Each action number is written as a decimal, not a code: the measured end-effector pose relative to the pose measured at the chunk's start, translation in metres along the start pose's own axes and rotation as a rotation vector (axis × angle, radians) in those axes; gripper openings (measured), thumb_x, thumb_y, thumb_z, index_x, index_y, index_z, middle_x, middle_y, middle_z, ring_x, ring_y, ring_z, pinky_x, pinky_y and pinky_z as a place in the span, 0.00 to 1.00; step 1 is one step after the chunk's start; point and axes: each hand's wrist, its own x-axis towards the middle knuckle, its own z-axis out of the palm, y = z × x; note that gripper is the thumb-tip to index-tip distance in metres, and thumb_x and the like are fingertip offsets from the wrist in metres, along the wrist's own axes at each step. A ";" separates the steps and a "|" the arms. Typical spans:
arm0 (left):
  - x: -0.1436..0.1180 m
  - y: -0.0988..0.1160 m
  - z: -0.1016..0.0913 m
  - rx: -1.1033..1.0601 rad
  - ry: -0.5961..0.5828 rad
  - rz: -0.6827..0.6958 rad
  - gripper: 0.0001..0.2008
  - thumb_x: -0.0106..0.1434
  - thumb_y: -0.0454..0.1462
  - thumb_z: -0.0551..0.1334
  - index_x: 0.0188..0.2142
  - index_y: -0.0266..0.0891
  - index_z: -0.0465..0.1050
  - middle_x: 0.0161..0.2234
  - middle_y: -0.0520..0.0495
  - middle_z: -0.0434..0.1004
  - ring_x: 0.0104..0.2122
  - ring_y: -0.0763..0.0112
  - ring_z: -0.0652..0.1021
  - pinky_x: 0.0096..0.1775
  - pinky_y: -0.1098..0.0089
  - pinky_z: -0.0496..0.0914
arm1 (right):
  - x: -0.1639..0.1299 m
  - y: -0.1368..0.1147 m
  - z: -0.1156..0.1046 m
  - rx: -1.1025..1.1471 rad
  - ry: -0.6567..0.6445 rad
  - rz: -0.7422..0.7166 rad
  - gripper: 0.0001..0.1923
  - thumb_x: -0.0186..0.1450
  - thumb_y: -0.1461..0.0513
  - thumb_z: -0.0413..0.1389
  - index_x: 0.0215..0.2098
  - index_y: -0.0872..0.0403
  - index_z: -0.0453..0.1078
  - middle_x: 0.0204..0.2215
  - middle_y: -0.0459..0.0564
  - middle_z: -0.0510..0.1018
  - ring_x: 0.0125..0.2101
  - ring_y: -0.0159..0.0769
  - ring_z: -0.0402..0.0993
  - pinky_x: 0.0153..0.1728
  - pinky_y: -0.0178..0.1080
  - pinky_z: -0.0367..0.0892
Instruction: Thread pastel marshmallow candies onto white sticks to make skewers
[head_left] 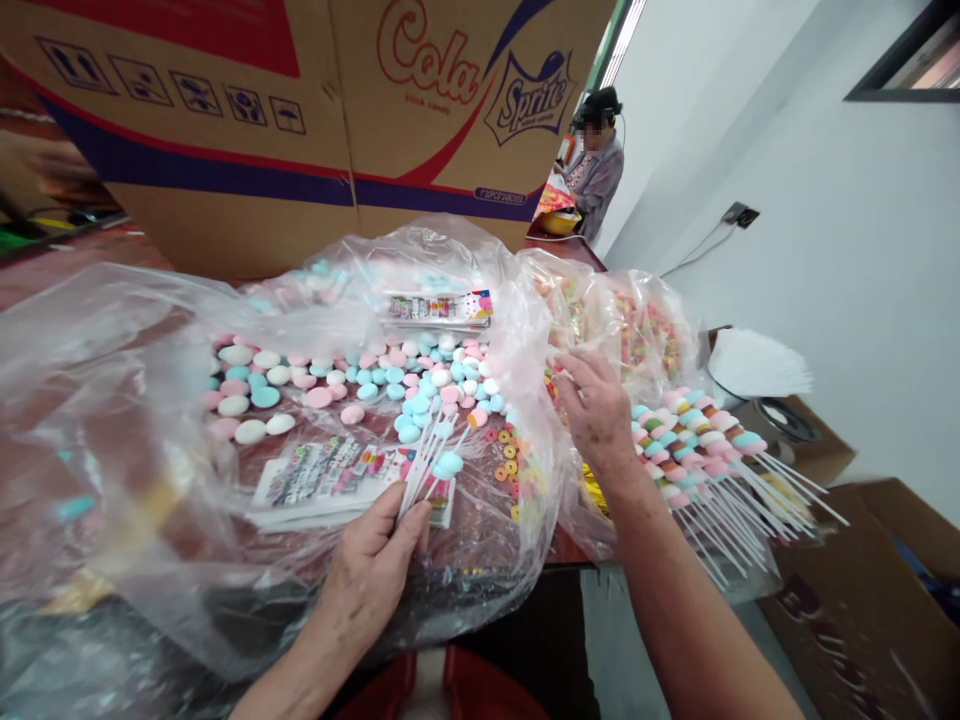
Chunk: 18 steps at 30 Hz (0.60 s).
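My left hand (382,550) is closed around a bunch of thin white sticks (429,450), tips pointing up and away. A pink-and-orange candy piece (477,418) and a light blue candy (448,464) show at the bunch, seemingly on sticks. My right hand (596,410) reaches to the clear plastic bag, fingers bent together beside colourful ring candies (508,468); its fingertips are partly lost against the plastic, so what they pinch is unclear. Pink, white and blue round candies (367,375) lie spread on the plastic. Printed wrappers (322,480) lie left of the sticks.
A large cardboard box (262,130) stands behind. Finished candy skewers (697,450) are piled at the right, near a stack of white sheets (757,362). More printed wrappers (439,308) lie at the back. Another person (600,170) is beyond the box. A carton (847,600) sits lower right.
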 end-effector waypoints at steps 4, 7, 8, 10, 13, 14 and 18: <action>-0.001 -0.001 -0.001 -0.034 -0.013 -0.015 0.16 0.65 0.45 0.55 0.24 0.41 0.65 0.19 0.57 0.62 0.19 0.74 0.62 0.22 0.73 0.55 | -0.011 -0.014 0.001 0.000 -0.058 -0.098 0.14 0.69 0.64 0.48 0.47 0.53 0.74 0.45 0.56 0.76 0.48 0.43 0.71 0.52 0.45 0.66; -0.001 -0.005 -0.002 -0.090 -0.027 -0.017 0.16 0.66 0.45 0.56 0.24 0.41 0.65 0.19 0.57 0.62 0.19 0.75 0.61 0.21 0.73 0.54 | -0.028 -0.027 0.007 -0.031 -0.407 -0.174 0.13 0.68 0.68 0.48 0.40 0.50 0.74 0.35 0.50 0.77 0.37 0.37 0.73 0.41 0.37 0.67; -0.001 -0.007 -0.002 -0.113 -0.033 -0.020 0.17 0.66 0.45 0.56 0.24 0.41 0.65 0.20 0.57 0.61 0.19 0.76 0.61 0.21 0.74 0.53 | -0.033 -0.030 0.009 -0.094 -0.535 -0.183 0.14 0.67 0.70 0.49 0.37 0.50 0.75 0.33 0.49 0.77 0.35 0.37 0.72 0.38 0.36 0.66; -0.001 -0.011 -0.001 -0.160 -0.049 -0.031 0.17 0.67 0.46 0.56 0.24 0.40 0.65 0.20 0.57 0.60 0.19 0.77 0.60 0.20 0.74 0.52 | -0.040 -0.033 0.014 -0.247 -0.687 -0.164 0.14 0.65 0.72 0.50 0.34 0.51 0.75 0.31 0.50 0.76 0.33 0.38 0.71 0.33 0.36 0.64; -0.002 -0.015 -0.001 -0.220 -0.060 -0.044 0.17 0.67 0.46 0.56 0.25 0.40 0.65 0.20 0.57 0.59 0.18 0.77 0.59 0.19 0.74 0.51 | -0.044 -0.034 0.020 -0.367 -0.724 -0.156 0.13 0.63 0.73 0.52 0.33 0.52 0.75 0.34 0.54 0.76 0.35 0.43 0.71 0.32 0.39 0.62; -0.003 -0.016 -0.001 -0.229 -0.059 -0.043 0.17 0.67 0.46 0.56 0.25 0.40 0.65 0.19 0.57 0.59 0.18 0.78 0.59 0.19 0.75 0.51 | -0.044 -0.034 0.022 -0.382 -0.721 -0.170 0.13 0.63 0.73 0.52 0.33 0.53 0.74 0.35 0.55 0.76 0.35 0.44 0.71 0.32 0.39 0.62; -0.005 -0.016 -0.001 -0.218 -0.054 -0.040 0.16 0.67 0.46 0.57 0.26 0.40 0.66 0.21 0.57 0.62 0.18 0.78 0.59 0.19 0.75 0.51 | -0.046 -0.027 0.027 -0.413 -0.723 -0.240 0.12 0.63 0.72 0.52 0.35 0.52 0.74 0.37 0.55 0.76 0.36 0.43 0.70 0.33 0.40 0.63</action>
